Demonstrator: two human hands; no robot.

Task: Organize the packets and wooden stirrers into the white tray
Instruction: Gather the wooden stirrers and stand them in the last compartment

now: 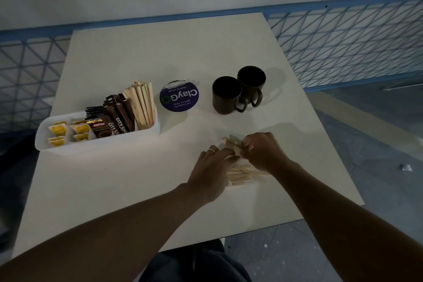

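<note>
Both hands gather loose stirrers (240, 173) on the table (137, 178): left hand (211, 170) flat on them, right hand (261, 150) pinching some. Two mugs (226, 95) stand beyond; one tray (96, 142) sits left.

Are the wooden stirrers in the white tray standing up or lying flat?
Standing, tilted. The wooden stirrers lean in the right end compartment of the white tray, tops fanned out above its rim.

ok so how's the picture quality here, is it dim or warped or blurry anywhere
Head view: dim overall, with the forearms nearly dark; the wide lens bows the table edges and fence; the mugs cast soft shadows to the right; the loose stirrers under the left hand and right hand look soft and hard to separate, while the packets in the tray stay readable.
</note>
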